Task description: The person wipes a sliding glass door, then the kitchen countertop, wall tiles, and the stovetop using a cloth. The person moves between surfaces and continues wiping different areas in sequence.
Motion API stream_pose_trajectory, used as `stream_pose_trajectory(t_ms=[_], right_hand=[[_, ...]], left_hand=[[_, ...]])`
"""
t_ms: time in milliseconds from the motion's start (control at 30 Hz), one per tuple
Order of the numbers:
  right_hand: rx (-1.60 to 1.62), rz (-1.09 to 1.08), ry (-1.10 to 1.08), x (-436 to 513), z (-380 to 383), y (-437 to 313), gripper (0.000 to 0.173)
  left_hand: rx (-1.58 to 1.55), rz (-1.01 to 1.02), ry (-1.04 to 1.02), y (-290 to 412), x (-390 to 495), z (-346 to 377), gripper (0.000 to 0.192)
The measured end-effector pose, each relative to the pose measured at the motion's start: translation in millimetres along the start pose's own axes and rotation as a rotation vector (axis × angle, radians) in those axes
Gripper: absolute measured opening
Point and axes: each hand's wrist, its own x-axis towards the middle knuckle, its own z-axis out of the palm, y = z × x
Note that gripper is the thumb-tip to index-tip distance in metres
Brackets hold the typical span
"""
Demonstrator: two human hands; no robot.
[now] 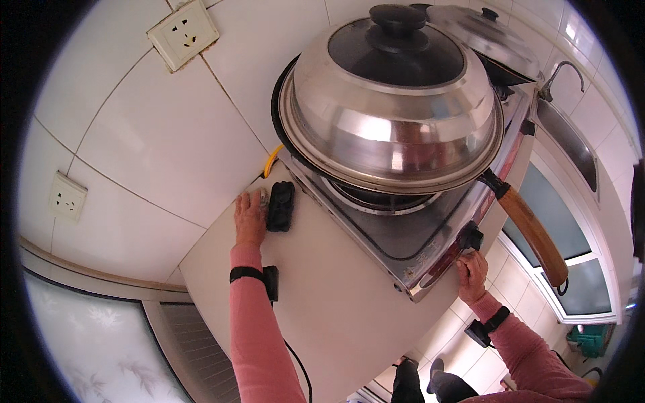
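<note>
My left hand rests on the pale countertop by the tiled wall, fingers stretched forward. Right against its fingers lies a small greyish thing, partly hidden. A black oblong object, its kind unclear, lies just to the right. My right hand is at the front edge of the gas stove, fingers curled, just below a black control knob. No object shows in it. On the near burner stands a wok with a wooden handle, covered by a domed steel lid with a dark glass centre.
Behind stands a second lidded pan. A sink with a tap is at the right. The wok handle juts past the stove front. A yellow hose runs beside the wall. Two sockets are on the tiles.
</note>
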Motion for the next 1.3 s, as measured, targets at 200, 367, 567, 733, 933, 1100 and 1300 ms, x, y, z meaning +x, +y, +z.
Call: stream_pose_trajectory(t_ms=[200, 367, 567, 733, 933, 1100, 1300], right_hand=[[-0.037, -0.031, 0.019, -0.2, 1.1, 0.7, 0.004], [-0.002, -0.003, 0.008, -1.3, 1.1, 2.4, 0.005], [0.014, -0.028, 0.022, 0.6, 1.3, 2.4, 0.005], [0.022, -0.024, 0.020, 1.1, 1.6, 0.8, 0.004], [0.038, -0.033, 0.004, -2.1, 2.1, 4.1, 0.003], [0.038, -0.081, 0.021, -2.3, 2.1, 5.0, 0.002], [0.080, -0.069, 0.016, -3.5, 0.5, 2.9, 0.004]], left_hand=[[0.042, -0.003, -0.044, -8.0, -9.5, -8.0, 0.050], [0.186, -0.241, -0.083, -62.7, -57.6, -36.4, 0.049], [0.195, -0.376, -0.101, -123.8, -123.2, -70.8, 0.053], [0.195, -0.491, -0.091, -139.5, -153.5, -77.3, 0.054], [0.233, -0.486, -0.087, -130.9, -191.9, -82.5, 0.050], [0.212, -0.415, -0.091, -73.1, -243.8, -101.0, 0.049], [0.185, -0.385, -0.102, 30.1, -357.3, -128.3, 0.052]])
